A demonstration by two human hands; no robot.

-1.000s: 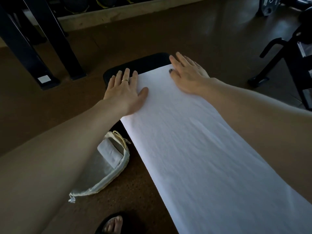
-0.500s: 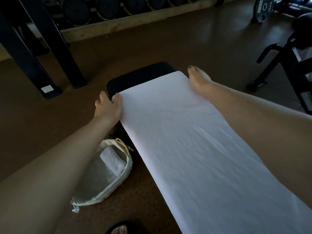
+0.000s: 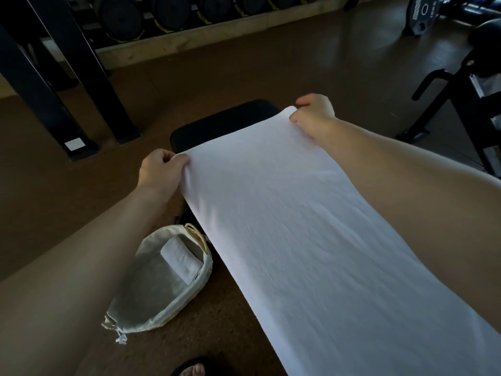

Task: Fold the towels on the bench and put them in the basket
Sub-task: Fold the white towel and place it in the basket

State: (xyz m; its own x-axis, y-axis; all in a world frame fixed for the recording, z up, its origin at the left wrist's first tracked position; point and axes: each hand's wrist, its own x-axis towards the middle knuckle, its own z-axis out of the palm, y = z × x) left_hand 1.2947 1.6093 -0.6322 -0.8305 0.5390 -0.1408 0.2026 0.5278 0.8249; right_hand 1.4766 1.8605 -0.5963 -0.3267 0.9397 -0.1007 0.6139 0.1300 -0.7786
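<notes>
dim gym room, low light. brown cork-like floor (image 3: 244,71) all over. black steel rack posts (image 3: 81,77) at upper left, one with a white label near its foot. along the far wall a pale wooden rack (image 3: 217,36) holding dark round weights. weight plate (image 3: 423,14) upright at top right. black machine frame (image 3: 461,90) at right edge.
</notes>
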